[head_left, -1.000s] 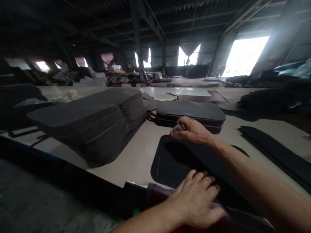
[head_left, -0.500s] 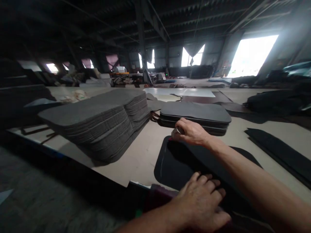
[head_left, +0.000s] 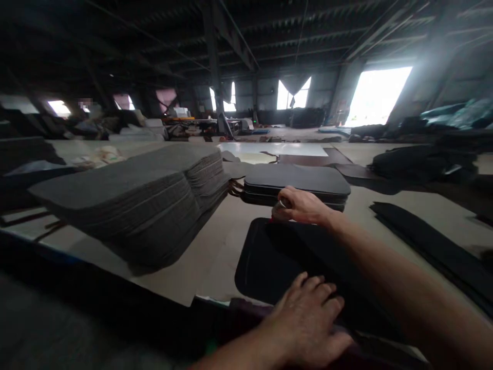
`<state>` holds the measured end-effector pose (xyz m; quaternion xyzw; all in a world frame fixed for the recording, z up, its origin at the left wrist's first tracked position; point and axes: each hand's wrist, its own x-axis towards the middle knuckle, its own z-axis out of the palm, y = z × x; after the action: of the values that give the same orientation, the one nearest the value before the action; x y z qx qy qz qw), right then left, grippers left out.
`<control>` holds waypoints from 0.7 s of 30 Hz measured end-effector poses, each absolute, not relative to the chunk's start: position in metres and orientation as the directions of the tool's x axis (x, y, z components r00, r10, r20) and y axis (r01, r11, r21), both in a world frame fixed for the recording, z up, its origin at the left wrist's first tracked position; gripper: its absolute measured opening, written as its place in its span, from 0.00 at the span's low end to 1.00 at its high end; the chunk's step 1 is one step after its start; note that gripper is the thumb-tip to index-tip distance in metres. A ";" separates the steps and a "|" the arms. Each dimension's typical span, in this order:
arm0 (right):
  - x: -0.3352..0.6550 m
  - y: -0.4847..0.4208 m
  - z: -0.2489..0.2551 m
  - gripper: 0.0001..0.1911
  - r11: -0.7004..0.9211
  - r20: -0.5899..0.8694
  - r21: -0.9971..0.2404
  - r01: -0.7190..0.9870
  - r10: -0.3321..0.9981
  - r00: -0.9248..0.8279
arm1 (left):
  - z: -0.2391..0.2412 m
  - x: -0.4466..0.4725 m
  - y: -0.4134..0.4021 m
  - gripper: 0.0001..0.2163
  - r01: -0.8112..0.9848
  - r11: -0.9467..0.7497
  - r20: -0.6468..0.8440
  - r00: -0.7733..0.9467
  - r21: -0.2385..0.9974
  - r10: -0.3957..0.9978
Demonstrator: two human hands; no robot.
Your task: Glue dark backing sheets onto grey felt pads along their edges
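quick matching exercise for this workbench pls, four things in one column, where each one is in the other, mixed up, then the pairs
Things:
1. left hand
2. right hand
3. tall grey stack
4. long black strips

Places:
a. along the right side of the table
b. pressed flat on the near end of the black panel
c. at the panel's far edge, gripping a small tool
d. on the table, left of the panel

Pairs: 1-b, 2-c, 3-d, 4-a

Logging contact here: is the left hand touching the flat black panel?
Touching. Head view shows the left hand lying flat on the black panel, fingers overlapping its near edge.
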<state>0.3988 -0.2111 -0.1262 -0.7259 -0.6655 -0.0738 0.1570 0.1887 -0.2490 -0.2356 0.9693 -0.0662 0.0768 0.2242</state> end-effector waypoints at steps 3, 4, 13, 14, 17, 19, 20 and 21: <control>0.411 -0.228 -0.118 0.10 -0.140 0.273 -0.116 0.983 0.947 0.167 | -0.235 0.189 -0.250 0.26 -0.154 -0.893 0.171 0.981 0.423 -0.088; 0.416 -0.234 -0.115 0.11 -0.164 0.256 -0.110 0.980 0.948 0.187 | -0.235 0.189 -0.250 0.26 -0.152 -0.894 0.169 0.982 0.422 -0.088; 0.475 -0.307 -0.108 0.09 -0.352 0.171 -0.087 0.932 0.916 0.362 | -0.238 0.188 -0.248 0.25 -0.131 -0.903 0.150 0.986 0.409 -0.076; 0.481 -0.317 -0.109 0.08 -0.366 0.173 -0.085 0.927 0.911 0.375 | -0.239 0.188 -0.248 0.25 -0.133 -0.907 0.152 0.985 0.399 -0.077; 0.494 -0.350 -0.109 0.08 -0.396 0.178 -0.087 0.914 0.896 0.406 | -0.240 0.189 -0.247 0.24 -0.125 -0.918 0.139 0.987 0.377 -0.077; 0.500 -0.372 -0.109 0.08 -0.446 0.172 -0.073 0.892 0.875 0.452 | -0.240 0.191 -0.247 0.24 -0.115 -0.921 0.123 0.990 0.371 -0.074; 0.504 -0.382 -0.109 0.09 -0.481 0.167 -0.057 0.875 0.860 0.483 | -0.240 0.191 -0.247 0.24 -0.111 -0.923 0.117 0.991 0.368 -0.072; 0.507 -0.391 -0.110 0.09 -0.512 0.162 -0.045 0.858 0.843 0.512 | -0.240 0.192 -0.247 0.24 -0.110 -0.925 0.114 0.991 0.364 -0.072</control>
<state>0.5068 -0.3908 -0.1100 -0.8675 -0.4902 -0.0594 0.0595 0.1919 -0.2470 -0.2399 0.9798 -0.0464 0.0492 0.1883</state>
